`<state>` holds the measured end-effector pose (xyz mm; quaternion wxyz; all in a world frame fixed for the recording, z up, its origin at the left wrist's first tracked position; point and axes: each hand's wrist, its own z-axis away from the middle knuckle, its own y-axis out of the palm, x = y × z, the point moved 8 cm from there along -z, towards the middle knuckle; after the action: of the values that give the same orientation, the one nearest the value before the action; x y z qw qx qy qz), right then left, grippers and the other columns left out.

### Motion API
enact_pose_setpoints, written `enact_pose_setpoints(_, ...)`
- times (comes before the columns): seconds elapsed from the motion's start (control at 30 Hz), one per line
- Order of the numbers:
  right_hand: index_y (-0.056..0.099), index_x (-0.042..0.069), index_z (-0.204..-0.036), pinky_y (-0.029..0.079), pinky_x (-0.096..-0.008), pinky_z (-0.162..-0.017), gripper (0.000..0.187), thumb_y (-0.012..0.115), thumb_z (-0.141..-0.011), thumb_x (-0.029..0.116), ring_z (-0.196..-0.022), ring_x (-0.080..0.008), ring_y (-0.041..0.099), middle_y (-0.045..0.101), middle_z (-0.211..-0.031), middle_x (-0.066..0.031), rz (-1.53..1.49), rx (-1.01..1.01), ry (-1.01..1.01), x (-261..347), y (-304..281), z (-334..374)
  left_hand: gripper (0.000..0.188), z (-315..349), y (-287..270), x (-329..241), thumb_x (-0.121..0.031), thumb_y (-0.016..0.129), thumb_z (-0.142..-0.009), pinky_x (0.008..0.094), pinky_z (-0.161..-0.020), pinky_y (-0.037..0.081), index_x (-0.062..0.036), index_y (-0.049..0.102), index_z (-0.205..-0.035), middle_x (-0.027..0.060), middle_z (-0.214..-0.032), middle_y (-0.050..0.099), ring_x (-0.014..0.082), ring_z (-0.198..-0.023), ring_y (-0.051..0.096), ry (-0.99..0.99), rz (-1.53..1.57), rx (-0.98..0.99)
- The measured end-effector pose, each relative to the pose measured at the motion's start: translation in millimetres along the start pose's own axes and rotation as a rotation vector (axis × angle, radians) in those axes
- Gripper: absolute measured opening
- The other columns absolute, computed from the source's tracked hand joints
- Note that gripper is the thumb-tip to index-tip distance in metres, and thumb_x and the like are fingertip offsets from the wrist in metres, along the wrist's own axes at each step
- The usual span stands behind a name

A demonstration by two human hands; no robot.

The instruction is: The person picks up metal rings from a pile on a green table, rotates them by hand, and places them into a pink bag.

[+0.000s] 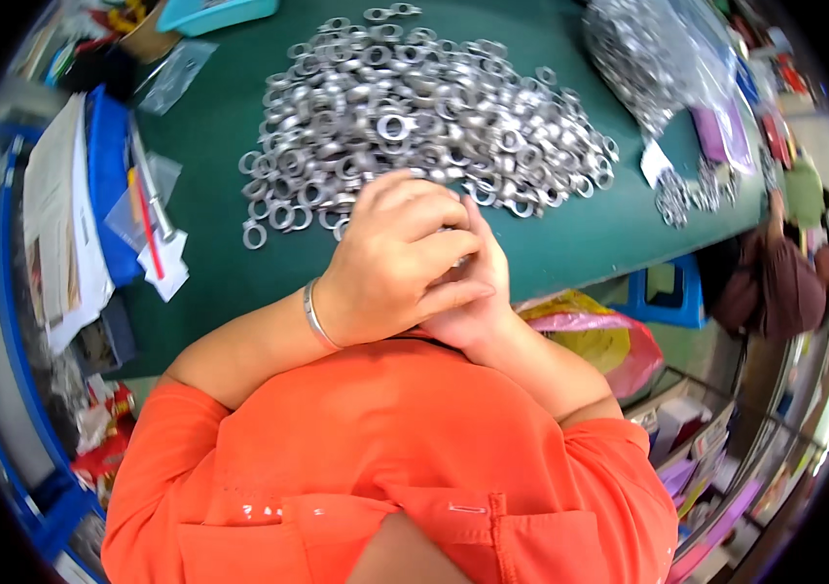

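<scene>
A wide heap of small silver-grey metal rings [385, 117], many with a little side tab, covers the middle of the green table. At its near edge my left hand [395, 258], with a bangle on the wrist, lies curled over my right hand [483, 282]. The fingers of both hands are bent and drawn together in front of my chest. A dark greyish bit shows between them, too small and covered to name. My left hand hides much of the right palm and fingers.
A clear plastic bag [643, 58] full of metal parts stands at the far right, with smaller clusters of rings [672, 200] beside it. On the left lie papers [54, 214], a blue folder [108, 185] and a red pen [150, 224]. A blue stool [667, 292] stands below the table edge.
</scene>
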<state>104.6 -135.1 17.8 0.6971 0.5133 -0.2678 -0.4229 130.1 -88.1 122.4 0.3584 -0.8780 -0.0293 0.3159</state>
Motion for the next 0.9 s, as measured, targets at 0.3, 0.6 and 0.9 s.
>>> enact_pose_setpoints(0.3, 0.06, 0.009, -0.088, 0.036, -0.0257, -0.045, 0.021, 0.052, -0.082, 0.028, -0.074, -0.0223, 0.049, 0.057, -0.091, -0.0084, -0.063, -0.161, -0.783, 136, -93, 160, 0.008, 15, 6, 30, 0.006, 0.062, -0.076, 0.0263, -0.07, 0.046, 0.0023, 0.061, -0.083, 0.0105, -0.085, 0.062, 0.0182, -0.078, 0.058, -0.299, 0.418, -0.142)
enact_pose_setpoints(0.6, 0.043, 0.004, -0.117, 0.045, -0.0385, -0.08, 0.038, 0.05, -0.088, 0.028, -0.096, -0.0251, 0.051, 0.052, -0.106, -0.0146, 0.317, -1.637, -0.719, 153, -288, 325, 0.005, 17, 15, 37, 0.006, 0.06, -0.079, 0.024, -0.07, 0.044, 0.0043, 0.06, -0.083, 0.0093, -0.085, 0.06, 0.0149, -0.078, 0.056, -0.411, 0.603, -0.101)
enact_pose_setpoints(0.9, 0.06, 0.001, -0.09, 0.045, -0.0301, -0.074, 0.015, 0.062, -0.076, 0.001, -0.078, -0.0225, 0.056, 0.058, -0.084, -0.0105, 2.093, -0.635, -1.47, 157, 5, 143, 0.004, 37, 12, 45, 0.002, 0.062, -0.079, 0.0233, -0.068, 0.044, 0.0025, 0.063, -0.083, 0.008, -0.084, 0.06, 0.0135, -0.077, 0.056, -0.576, 0.631, -0.159)
